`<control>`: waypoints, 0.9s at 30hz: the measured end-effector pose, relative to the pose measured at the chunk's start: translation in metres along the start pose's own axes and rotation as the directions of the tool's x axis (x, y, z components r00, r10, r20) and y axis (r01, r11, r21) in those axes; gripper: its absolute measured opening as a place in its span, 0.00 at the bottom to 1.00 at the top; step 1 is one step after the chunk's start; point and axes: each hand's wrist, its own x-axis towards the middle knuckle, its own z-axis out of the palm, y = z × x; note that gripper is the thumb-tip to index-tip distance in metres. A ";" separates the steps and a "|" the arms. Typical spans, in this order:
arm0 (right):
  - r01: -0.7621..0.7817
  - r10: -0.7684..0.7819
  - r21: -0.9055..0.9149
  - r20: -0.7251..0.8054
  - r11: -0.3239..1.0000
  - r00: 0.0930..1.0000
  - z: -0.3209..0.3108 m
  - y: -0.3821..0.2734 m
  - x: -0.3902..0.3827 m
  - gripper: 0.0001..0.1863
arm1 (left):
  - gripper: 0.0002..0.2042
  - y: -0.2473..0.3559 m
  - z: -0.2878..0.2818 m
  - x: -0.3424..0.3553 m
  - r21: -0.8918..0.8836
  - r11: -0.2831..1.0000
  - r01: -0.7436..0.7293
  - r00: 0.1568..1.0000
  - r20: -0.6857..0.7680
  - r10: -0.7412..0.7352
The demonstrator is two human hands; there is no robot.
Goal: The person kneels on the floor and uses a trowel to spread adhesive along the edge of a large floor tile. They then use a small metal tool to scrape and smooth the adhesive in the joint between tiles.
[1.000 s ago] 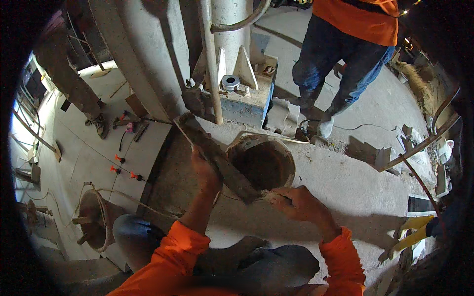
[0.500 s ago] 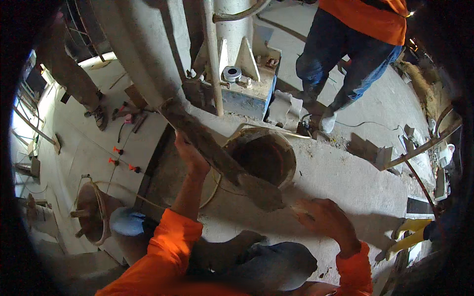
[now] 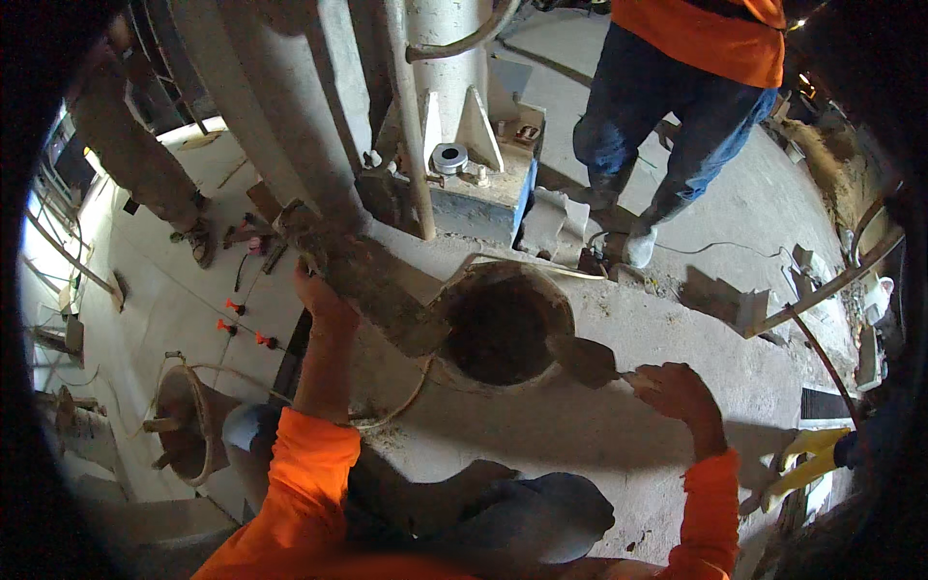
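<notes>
Plastering work at a round hole (image 3: 503, 329) in a concrete slab (image 3: 619, 425) — left hand (image 3: 324, 300) up at the far left, fingers closed round one end of a long mortar-caked board (image 3: 382, 295) that slants down to the hole's left rim; right hand (image 3: 681, 391) at the near right, fingers wrapped on the handle of a trowel (image 3: 590, 360), blade tip resting at the hole's right rim.

To do this step well: keep the board tilted just over the rim so mortar slides off close to the hole, not onto the slab; draw the trowel along the curve of the rim in one sweep, blade held flat against the edge; press lightly — hard pressure would likely drag wet mortar down into the opening; keep the left wrist steady, since the board looks heavy at its loaded end.

Also about: a loop of rope or cable (image 3: 411, 391) lying just left of the hole, worth keeping out of the mortar; a second person in an orange top and jeans (image 3: 677, 126) standing at the far right, well apart from both hands; a concrete column with a steel base (image 3: 474, 164) beyond the hole; a bucket (image 3: 184, 425) lower down at the left.
</notes>
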 end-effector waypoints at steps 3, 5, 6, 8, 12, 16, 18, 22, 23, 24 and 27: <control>0.023 -0.024 -0.056 -0.011 0.998 1.000 -0.015 0.017 -0.016 0.18 | 0.19 0.010 -0.007 0.008 0.033 0.999 -0.005 0.992 0.123 0.001; -0.047 0.042 -0.117 -0.045 0.992 0.998 -0.026 0.016 -0.028 0.19 | 0.19 0.011 -0.010 0.007 0.019 1.000 0.011 0.985 0.174 -0.015; -0.082 0.073 -0.085 -0.107 0.993 0.992 -0.029 0.011 -0.033 0.19 | 0.19 0.007 -0.010 0.004 0.007 1.000 0.024 0.987 0.156 -0.025; -0.195 0.188 -0.020 -0.202 0.981 0.961 -0.030 -0.008 -0.040 0.21 | 0.18 0.002 -0.007 -0.001 -0.029 0.995 0.092 0.987 0.137 -0.087; 0.004 0.100 0.262 -0.383 0.965 0.919 -0.002 -0.064 -0.032 0.26 | 0.17 -0.027 0.009 -0.009 -0.130 0.956 0.262 0.959 0.147 -0.242; 0.053 0.112 0.301 -0.503 0.952 0.857 0.019 -0.093 -0.026 0.25 | 0.17 -0.017 0.020 -0.009 -0.017 0.980 0.196 0.971 -0.137 -0.196; 0.119 0.084 0.318 -0.558 0.941 0.825 0.029 -0.097 -0.020 0.25 | 0.17 0.022 0.021 -0.005 0.054 0.993 0.109 0.992 -0.062 -0.106; 0.189 -0.056 0.223 -0.493 0.956 0.868 0.044 -0.102 0.005 0.26 | 0.21 0.128 0.023 0.005 0.315 0.933 -0.174 0.980 -0.038 0.196; 0.189 -0.103 0.151 -0.448 0.970 0.888 0.048 -0.107 0.010 0.26 | 0.18 0.154 0.021 0.000 0.437 0.832 -0.341 0.940 0.133 0.315; 0.200 -0.089 0.205 -0.450 0.958 0.889 0.048 -0.115 0.016 0.26 | 0.19 0.178 0.019 -0.004 0.493 0.799 -0.343 0.929 0.054 0.366; 0.264 -0.127 0.363 -0.358 0.894 0.925 0.042 -0.153 0.038 0.25 | 0.20 0.246 0.012 -0.019 0.600 0.687 -0.409 0.867 0.020 0.498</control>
